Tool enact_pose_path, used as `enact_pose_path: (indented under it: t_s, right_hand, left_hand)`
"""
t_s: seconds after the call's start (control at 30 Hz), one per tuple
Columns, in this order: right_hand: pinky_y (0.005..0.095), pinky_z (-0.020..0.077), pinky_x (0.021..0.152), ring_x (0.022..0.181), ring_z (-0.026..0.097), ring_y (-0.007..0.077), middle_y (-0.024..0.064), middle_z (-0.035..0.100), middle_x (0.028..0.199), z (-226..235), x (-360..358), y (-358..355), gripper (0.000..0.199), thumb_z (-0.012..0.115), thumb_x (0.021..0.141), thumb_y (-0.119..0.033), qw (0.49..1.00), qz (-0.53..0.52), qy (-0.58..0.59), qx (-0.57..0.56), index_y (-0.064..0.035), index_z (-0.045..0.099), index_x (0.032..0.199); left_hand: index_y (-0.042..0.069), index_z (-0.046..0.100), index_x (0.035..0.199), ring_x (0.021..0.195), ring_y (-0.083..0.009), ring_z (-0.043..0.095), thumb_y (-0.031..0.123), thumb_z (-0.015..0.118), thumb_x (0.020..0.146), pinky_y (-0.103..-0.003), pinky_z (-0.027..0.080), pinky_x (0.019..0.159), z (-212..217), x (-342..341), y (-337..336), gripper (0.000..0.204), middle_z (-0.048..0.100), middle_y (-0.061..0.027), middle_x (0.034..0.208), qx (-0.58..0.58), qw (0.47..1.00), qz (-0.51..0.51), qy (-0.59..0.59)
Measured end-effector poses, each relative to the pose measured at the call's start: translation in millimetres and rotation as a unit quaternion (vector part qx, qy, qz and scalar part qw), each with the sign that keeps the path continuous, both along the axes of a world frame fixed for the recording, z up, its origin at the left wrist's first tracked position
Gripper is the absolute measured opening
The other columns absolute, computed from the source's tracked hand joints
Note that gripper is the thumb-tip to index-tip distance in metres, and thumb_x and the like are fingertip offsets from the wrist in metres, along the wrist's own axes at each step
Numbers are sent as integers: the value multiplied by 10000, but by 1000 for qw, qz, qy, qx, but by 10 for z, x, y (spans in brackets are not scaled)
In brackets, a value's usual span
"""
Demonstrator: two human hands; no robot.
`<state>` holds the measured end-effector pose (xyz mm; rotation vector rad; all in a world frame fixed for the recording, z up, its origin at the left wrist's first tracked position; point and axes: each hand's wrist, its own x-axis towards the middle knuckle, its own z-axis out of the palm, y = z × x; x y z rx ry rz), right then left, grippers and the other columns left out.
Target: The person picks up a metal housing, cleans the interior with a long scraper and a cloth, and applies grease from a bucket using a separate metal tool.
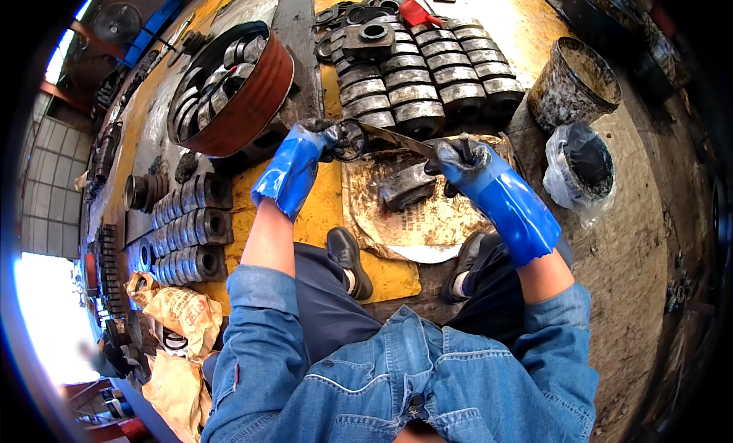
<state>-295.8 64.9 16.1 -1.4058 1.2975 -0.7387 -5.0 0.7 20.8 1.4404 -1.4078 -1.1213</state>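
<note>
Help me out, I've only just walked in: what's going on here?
The person's left hand, gloved, holds a dark ring-shaped part, and the gloved right hand grips a flat metal blade. The blade's end is by the part; contact is unclear. Below, a grimy metal block lies on a stained sheet; rows of blocks stand ahead.

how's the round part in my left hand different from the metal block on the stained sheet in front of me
The round part is held up in the left hand, while the metal block lies on the stained sheet. The round part has a circular outline; the metal block is chunkier and more angular. The round part also looks smaller than the metal block. Both look dark and grimy.
</note>
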Motion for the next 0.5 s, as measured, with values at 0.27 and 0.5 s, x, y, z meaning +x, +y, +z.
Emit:
enact_pose_path:
  t_s: [0.27,0.5]
  right_hand:
    - [359,495,775,844,660,252,142,711,923,-178,4,-29,377,579,940,-409,995,17,85,58,-69,683,1063]
    - [282,463,618,669,563,101,6,604,731,78,-83,38,324,597,950,-335,992,-84,-91,24,-47,690,1066]
  left_hand:
    - [1,707,1000,622,-73,513,143,666,907,-243,424,574,142,-35,26,174,664,-1,798,-23,996,81,0]
    - [4,706,959,639,-81,501,145,679,897,-273,407,564,167,-20,50,157,641,3,763,70,996,45,-38]
